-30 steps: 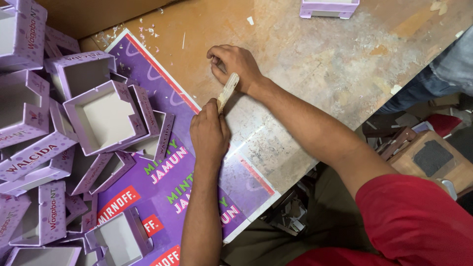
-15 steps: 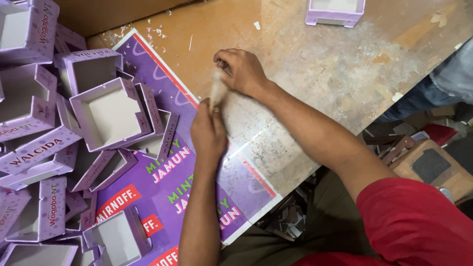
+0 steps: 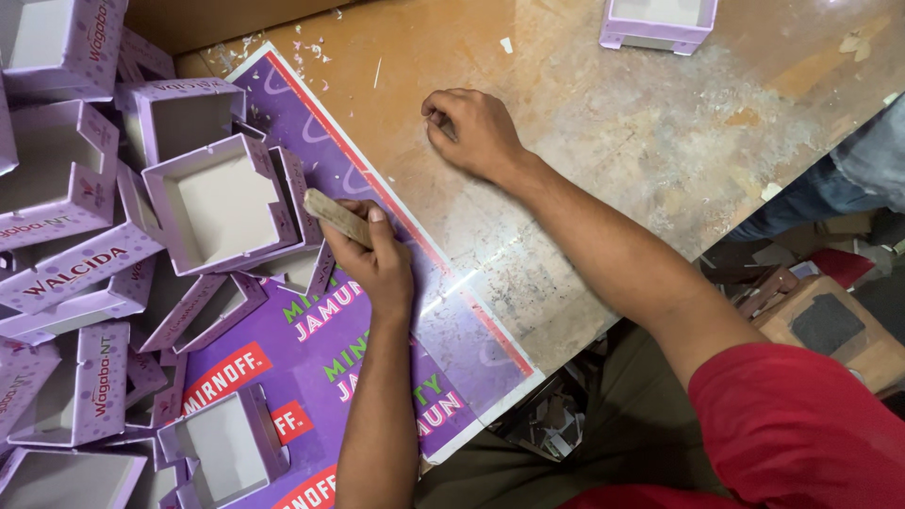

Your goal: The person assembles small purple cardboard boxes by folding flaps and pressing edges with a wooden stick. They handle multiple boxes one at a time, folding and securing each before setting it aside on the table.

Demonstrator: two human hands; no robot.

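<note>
While my left hand [image 3: 377,264] grips the wooden stick [image 3: 337,218] in clenched fingers beside an open purple box [image 3: 219,203], I judge pressing comes next. My right hand [image 3: 476,132], fingers curled empty, rests on the desk [image 3: 613,170] well beyond.

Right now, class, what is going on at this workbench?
A person in a red shirt works at a worn wooden bench. The left hand grips a short tan stick over a purple printed sheet. The right hand rests closed on the bench. Open purple cardboard boxes are piled at the left.
</note>
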